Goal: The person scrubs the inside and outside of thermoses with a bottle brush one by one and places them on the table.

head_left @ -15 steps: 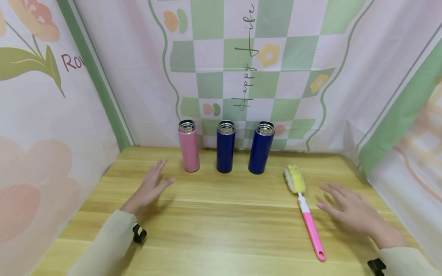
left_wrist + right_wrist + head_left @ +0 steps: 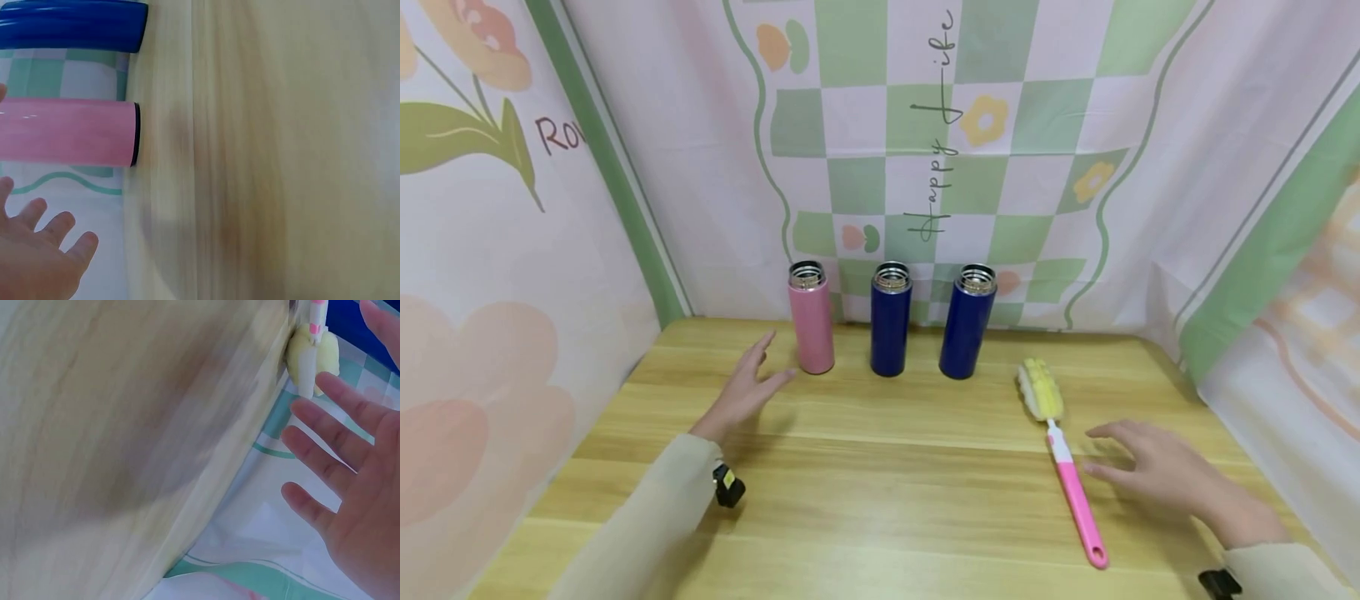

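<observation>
A pink lidless bottle stands upright at the back left of the table. My left hand is just left of it, fingers spread and apart from it; the left wrist view shows the same hand beside the pink bottle. To the right stand two dark blue lidless bottles, one in the middle and one further right. A bottle brush with a yellow and white sponge head and pink handle lies on the table. Close to its right is my right hand, holding nothing, fingers extended.
The wooden table reaches back to a checkered green and white curtain just behind the bottles. Printed fabric also hangs at the left and right sides.
My left hand has moved right and forward, nearer the pink bottle. The right hand has shifted slightly, its fingers drawn a little closer to the brush. Bottles and brush have stayed put.
</observation>
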`<control>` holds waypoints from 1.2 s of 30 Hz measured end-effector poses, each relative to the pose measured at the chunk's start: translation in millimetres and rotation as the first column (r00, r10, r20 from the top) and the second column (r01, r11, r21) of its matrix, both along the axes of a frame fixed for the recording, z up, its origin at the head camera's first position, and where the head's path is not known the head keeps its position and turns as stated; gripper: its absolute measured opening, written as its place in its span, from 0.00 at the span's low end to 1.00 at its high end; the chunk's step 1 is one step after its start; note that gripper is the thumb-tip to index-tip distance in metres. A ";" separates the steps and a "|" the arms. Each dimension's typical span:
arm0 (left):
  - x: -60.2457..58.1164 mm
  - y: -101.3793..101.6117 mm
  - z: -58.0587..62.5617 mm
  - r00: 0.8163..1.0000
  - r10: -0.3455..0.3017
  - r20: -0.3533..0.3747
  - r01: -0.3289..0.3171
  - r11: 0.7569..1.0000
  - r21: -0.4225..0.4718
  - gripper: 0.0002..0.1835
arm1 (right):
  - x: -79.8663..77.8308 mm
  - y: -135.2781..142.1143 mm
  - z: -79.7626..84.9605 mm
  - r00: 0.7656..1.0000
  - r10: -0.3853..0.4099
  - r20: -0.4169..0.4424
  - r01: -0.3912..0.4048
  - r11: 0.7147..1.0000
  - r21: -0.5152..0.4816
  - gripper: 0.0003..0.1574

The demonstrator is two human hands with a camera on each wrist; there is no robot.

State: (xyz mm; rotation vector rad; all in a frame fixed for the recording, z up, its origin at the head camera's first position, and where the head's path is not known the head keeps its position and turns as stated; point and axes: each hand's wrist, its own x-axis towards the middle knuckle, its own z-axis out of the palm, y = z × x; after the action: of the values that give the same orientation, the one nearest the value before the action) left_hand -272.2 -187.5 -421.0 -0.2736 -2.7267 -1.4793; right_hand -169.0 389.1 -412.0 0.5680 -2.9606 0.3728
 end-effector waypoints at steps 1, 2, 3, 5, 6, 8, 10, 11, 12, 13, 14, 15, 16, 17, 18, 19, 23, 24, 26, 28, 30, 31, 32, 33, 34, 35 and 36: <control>-2.2 1.4 -0.3 1.000 0.003 0.002 -0.003 1.000 0.016 0.47 | 0.3 -0.5 -0.5 1.000 0.008 0.002 -0.008 1.000 0.000 0.34; -4.4 2.8 -0.4 1.000 0.004 0.005 -0.004 0.999 0.036 0.47 | 0.8 -1.1 -1.0 1.000 0.014 0.002 -0.014 1.000 -0.001 0.33; -6.4 4.1 -0.5 1.000 0.010 0.011 -0.011 0.998 0.056 0.47 | 1.1 -1.6 -1.8 1.000 0.020 0.002 -0.020 1.000 -0.004 0.32; -10.1 6.4 -0.4 0.999 0.021 0.025 -0.024 0.995 0.099 0.47 | 1.5 -2.8 -3.3 0.999 0.032 0.003 -0.032 0.999 -0.004 0.29; -11.7 7.4 -0.1 0.999 0.023 0.032 -0.027 0.992 0.120 0.46 | 1.4 -3.4 -4.0 0.999 0.037 0.003 -0.037 0.999 -0.002 0.28; -15.1 9.0 0.0 0.999 0.028 0.039 -0.033 0.989 0.143 0.47 | 1.0 -4.5 -5.3 0.999 0.045 0.003 -0.045 0.999 0.003 0.27; -17.9 10.0 0.3 0.998 0.036 0.047 -0.043 0.987 0.156 0.46 | 0.6 -5.9 -6.2 0.999 0.050 0.007 -0.050 0.999 0.009 0.26; -19.5 10.5 0.1 0.998 0.041 0.052 -0.049 0.986 0.158 0.46 | 0.4 -6.5 -6.6 0.999 0.052 0.008 -0.052 0.999 0.011 0.26; -21.3 10.9 -0.2 0.997 0.045 0.057 -0.053 0.986 0.158 0.47 | 0.2 -7.1 -6.9 0.998 0.060 0.011 -0.060 0.998 0.010 0.26; -23.3 11.3 -0.7 0.997 0.048 0.059 -0.056 0.986 0.155 0.47 | 0.0 -7.6 -7.1 0.998 0.065 0.014 -0.065 0.998 0.010 0.25; -25.5 11.8 -1.4 0.997 0.051 0.061 -0.060 0.986 0.157 0.48 | 0.0 -8.2 -7.4 0.997 0.072 0.021 -0.072 0.997 0.008 0.24; -27.7 12.4 -2.0 0.996 0.057 0.066 -0.068 0.984 0.163 0.48 | -0.1 -9.0 -7.7 0.996 0.082 0.030 -0.082 0.997 -0.001 0.23; -30.5 13.2 -2.7 0.996 0.059 0.067 -0.070 0.983 0.171 0.49 | -0.1 -9.7 -7.9 0.995 0.092 0.044 -0.091 0.996 -0.011 0.22; -33.4 14.2 -3.3 0.996 0.063 0.067 -0.073 0.982 0.177 0.50 | 0.0 -10.4 -8.1 0.993 0.102 0.061 -0.101 0.995 -0.022 0.20; -36.5 15.3 -3.8 0.996 0.064 0.064 -0.075 0.980 0.184 0.50 | 0.0 -11.2 -8.3 0.990 0.113 0.081 -0.110 0.993 -0.033 0.19; -39.7 16.7 -4.2 0.996 0.066 0.058 -0.076 0.978 0.192 0.51 | 0.1 -12.1 -8.5 0.988 0.116 0.100 -0.112 0.993 -0.042 0.17; -51.2 23.9 -3.1 0.996 0.077 0.041 -0.084 0.972 0.219 0.53 | 2.1 -15.1 -8.5 0.979 0.108 0.170 -0.099 0.993 -0.061 0.15; -53.9 25.8 -2.9 0.996 0.081 0.037 -0.087 0.971 0.223 0.54 | 2.8 -15.7 -8.5 0.978 0.102 0.181 -0.093 0.994 -0.060 0.14; -58.2 29.5 -2.1 0.996 0.089 0.030 -0.093 0.969 0.230 0.53 | 4.3 -16.7 -8.4 0.976 0.088 0.197 -0.078 0.995 -0.059 0.14; -61.1 33.0 -1.3 0.996 0.088 0.028 -0.092 0.967 0.240 0.52 | 5.9 -17.8 -8.1 0.974 0.082 0.211 -0.069 0.995 -0.067 0.15; -63.2 36.0 -0.5 0.996 0.084 0.026 -0.088 0.965 0.247 0.51 | 7.6 -18.9 -7.9 0.970 0.079 0.228 -0.062 0.995 -0.081 0.15; -63.7 37.7 0.4 0.996 0.082 0.027 -0.086 0.964 0.251 0.50 | 8.3 -19.6 -8.0 0.968 0.077 0.240 -0.057 0.994 -0.088 0.15; -64.0 39.0 1.3 0.997 0.079 0.028 -0.083 0.964 0.254 0.50 | 9.0 -20.4 -8.2 0.964 0.074 0.257 -0.050 0.994 -0.097 0.16; -64.2 40.4 2.5 0.997 0.078 0.030 -0.083 0.964 0.254 0.50 | 9.6 -21.1 -8.5 0.959 0.071 0.275 -0.043 0.994 -0.105 0.16; -64.6 41.5 3.5 0.997 0.078 0.030 -0.083 0.964 0.254 0.50 | 10.1 -21.5 -9.1 0.956 0.065 0.287 -0.036 0.994 -0.106 0.17; -65.0 42.7 4.6 0.996 0.082 0.029 -0.087 0.963 0.254 0.50 | 10.7 -22.0 -9.9 0.952 0.058 0.300 -0.027 0.994 -0.106 0.18; -65.5 43.9 5.7 0.996 0.083 0.028 -0.088 0.963 0.253 0.50 | 11.3 -22.5 -10.7 0.949 0.047 0.313 -0.016 0.995 -0.103 0.19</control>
State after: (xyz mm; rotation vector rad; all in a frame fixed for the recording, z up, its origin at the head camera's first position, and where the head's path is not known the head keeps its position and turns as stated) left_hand -337.7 -143.6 -415.4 -0.1331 -2.4867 -1.7884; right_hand -157.7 366.6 -422.7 0.5948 -3.2129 0.6695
